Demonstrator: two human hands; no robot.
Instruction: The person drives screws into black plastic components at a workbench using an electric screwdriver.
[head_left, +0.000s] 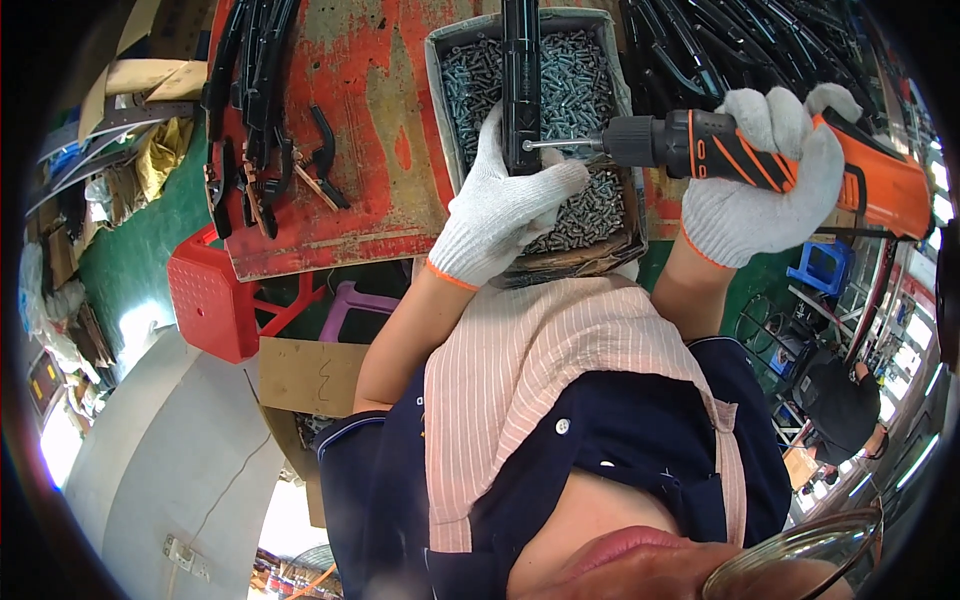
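In a white knitted glove, my left hand (485, 220) grips the lower end of a long, glossy black bar-shaped part (521, 75). The bar lies lengthwise over an open cardboard box (436, 100) filled with small silvery screws (580, 75). My right hand (775, 175), also gloved, is wrapped around the handle of an orange and black cordless drill (710, 145). Its thin bit points left and meets the side of the bar near its lower end, just above my left thumb. A small bright screw head seems to be at the bit's tip.
The worn red tabletop (350, 60) carries a pile of long black parts (265, 75) at left and another pile (690, 50) at right. Small curved black pieces (322, 145) lie near its front edge. Below stand a red stool (210, 300) and a cardboard box (310, 375). Another person (840, 405) is far right.
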